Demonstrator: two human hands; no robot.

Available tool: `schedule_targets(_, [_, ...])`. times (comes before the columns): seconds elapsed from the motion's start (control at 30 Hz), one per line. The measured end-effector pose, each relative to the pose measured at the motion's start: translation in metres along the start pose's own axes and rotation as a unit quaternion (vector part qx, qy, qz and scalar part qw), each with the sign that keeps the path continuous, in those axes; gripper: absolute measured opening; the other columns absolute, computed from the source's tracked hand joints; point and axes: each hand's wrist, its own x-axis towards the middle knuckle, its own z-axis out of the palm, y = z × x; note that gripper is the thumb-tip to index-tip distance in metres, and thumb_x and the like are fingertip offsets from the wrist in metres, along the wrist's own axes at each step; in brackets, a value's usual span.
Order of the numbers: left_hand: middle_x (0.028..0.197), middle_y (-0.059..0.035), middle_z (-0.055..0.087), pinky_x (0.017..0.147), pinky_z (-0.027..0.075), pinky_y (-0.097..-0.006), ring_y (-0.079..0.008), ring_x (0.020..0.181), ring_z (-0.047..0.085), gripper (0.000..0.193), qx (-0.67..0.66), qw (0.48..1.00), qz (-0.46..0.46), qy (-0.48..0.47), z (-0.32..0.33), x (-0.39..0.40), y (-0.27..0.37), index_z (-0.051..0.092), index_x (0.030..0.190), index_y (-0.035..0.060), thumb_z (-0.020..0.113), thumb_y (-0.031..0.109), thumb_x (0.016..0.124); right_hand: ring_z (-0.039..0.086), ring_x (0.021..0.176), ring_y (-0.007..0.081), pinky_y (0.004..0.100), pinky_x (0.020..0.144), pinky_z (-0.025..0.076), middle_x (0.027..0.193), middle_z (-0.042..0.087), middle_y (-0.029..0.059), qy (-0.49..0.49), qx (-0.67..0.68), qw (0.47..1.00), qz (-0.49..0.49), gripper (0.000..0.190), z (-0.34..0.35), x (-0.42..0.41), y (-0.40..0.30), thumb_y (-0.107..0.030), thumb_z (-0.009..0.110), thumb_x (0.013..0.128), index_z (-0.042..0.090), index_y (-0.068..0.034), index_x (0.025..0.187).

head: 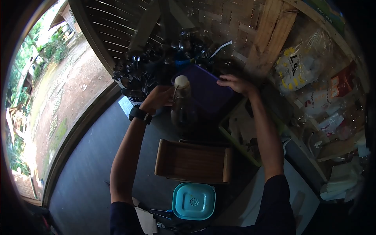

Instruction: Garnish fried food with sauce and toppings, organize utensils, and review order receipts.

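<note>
A purple plastic container or lid (205, 88) lies tilted at the back of the dark table. My right hand (235, 83) has its fingertips on its right edge. My left hand (160, 98) is at its left side, partly behind a bottle with a round cream-coloured cap (182, 82); what its fingers hold is hidden. A wooden tray (194, 161) with raised ends sits nearer, and just in front of it is a turquoise plastic box with a lid (194, 201).
Dark spoons (141, 85) fill containers at the back left. A green-rimmed tray (238, 138) lies under my right forearm. Scissors (161, 225) and papers (145, 218) are near the front edge. Plastic packages (293, 69) hang at the right, by a woven wall (220, 17).
</note>
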Motion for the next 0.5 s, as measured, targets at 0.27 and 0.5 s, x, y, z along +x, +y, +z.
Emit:
schedule_targets(0.27, [0.101, -0.0043, 0.070, 0.077, 0.053, -0.0280, -0.0098, 0.090, 0.064, 0.031, -0.021, 0.993, 0.102, -0.062, -0.009, -0.004, -0.017, 0.065, 0.115, -0.0009, 0.067, -0.001, 0.084, 0.059, 0.111, 0.0179, 0.0295, 0.101, 0.041, 0.116, 0.067, 0.0114, 0.060, 0.176, 0.981, -0.054, 0.055, 0.036, -0.045, 0.001, -0.039, 0.064, 0.094, 0.062, 0.005, 0.126])
schedule_targets(0.5, [0.105, -0.0061, 0.070, 0.078, 0.054, -0.0309, -0.0115, 0.091, 0.064, 0.041, -0.018, 0.990, 0.123, -0.072, -0.008, 0.050, -0.062, 0.059, 0.124, -0.0022, 0.072, 0.007, 0.086, 0.059, 0.099, 0.0121, 0.0270, 0.092, 0.042, 0.104, 0.067, 0.0044, 0.116, 0.265, 0.957, -0.005, 0.039, 0.051, -0.070, 0.012, -0.032, 0.062, 0.095, 0.064, 0.002, 0.115])
